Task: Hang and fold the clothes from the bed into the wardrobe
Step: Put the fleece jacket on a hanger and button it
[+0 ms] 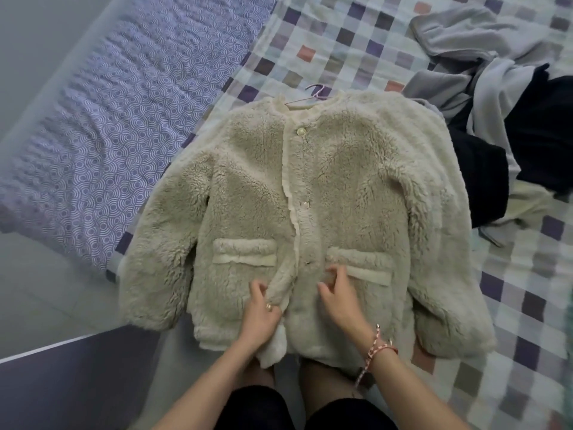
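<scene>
Both hands work at the lower front of a cream fleece jacket (pixel 310 212) spread on the bed. Left hand (pixel 260 315) pinches the left front edge of the jacket near the hem, fingers curled into the fabric, with a ring showing on one finger. Right hand (pixel 338 293) sits just beside it on the other front panel, fingers bent and gripping the fleece just below the right pocket (pixel 362 265). A braided red and white bracelet (pixel 378 349) circles the right wrist.

Between the hands the front opening gapes a little at the bottom, while higher up the buttons (pixel 300 131) along the frilled edge are fastened. A second pocket (pixel 245 251) lies on the other panel, left of the opening. Both sleeves lie alongside the body, and the hem hangs slightly over the bed's edge toward the person's knees.

At the collar a pink hanger (pixel 316 94) pokes out, its hook resting on the checked blanket (pixel 341 35) under the jacket. Left of the blanket is a purple sheet (pixel 108 119) with a ring pattern. To the right, touching the jacket's shoulder and sleeve, lies a heap of grey and black clothes (pixel 496 88).
</scene>
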The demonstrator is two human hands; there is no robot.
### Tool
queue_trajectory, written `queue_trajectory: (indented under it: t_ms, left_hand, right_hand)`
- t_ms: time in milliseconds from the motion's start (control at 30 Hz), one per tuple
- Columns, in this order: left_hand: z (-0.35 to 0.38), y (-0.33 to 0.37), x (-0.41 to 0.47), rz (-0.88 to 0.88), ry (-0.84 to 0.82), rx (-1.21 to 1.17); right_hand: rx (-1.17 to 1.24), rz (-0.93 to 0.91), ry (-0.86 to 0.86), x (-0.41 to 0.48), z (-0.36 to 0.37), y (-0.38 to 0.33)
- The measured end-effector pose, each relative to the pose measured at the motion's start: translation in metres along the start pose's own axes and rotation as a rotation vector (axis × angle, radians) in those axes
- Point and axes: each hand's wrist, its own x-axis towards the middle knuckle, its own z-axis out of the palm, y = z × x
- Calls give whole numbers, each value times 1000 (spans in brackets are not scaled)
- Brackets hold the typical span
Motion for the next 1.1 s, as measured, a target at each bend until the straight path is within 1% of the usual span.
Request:
queue_trajectory:
  t_ms: [67, 133, 267, 367, 467, 533, 567, 633, 700, 767, 833, 933, 1033, 1100]
  left_hand:
    - [1, -4, -8, 53, -29, 48]
    - [5, -7, -12, 84, -32, 142]
    - [13, -8, -9, 74, 6, 393]
    - [13, -10, -4, 72, 0, 548]
    - [6, -13, 7, 123, 10, 812]
    - [4, -14, 13, 160, -14, 929]
    - [4, -15, 14, 165, -30, 969]
    - [4, -16, 16, 150, -63, 956]
    - [3, -16, 16, 114, -125, 817]
    - [2, -16, 17, 102, -191, 668]
    - [2, -18, 14, 75, -237, 493]
    - [5, -20, 2, 34, -285, 271]
    - [11, -17, -12, 40, -262, 186]
    - [16, -17, -16, 55, -239, 170]
  right_hand:
    - [-36, 60, -86, -13, 15, 16]
    - [-154, 77, -158, -23, 28, 29]
    - [-406, 0, -288, -27, 39, 39]
    - [-580, -66, -370, -21, 45, 41]
    - [-789, -74, -409, -10, 55, 39]
    - [-924, -83, -393, -8, 64, 40]
    - [-969, -91, -385, -9, 68, 42]
    - [-979, -70, -406, -10, 73, 47]
    - [-888, -7, -452, -5, 71, 48]
    - [-759, 44, -459, 6, 67, 46]
    - [-557, 83, -408, 9, 60, 41]
    - [-167, 184, -315, 3, 48, 41]
    - [225, 344, -205, -14, 40, 46]
    - [403, 364, -120, -25, 45, 52]
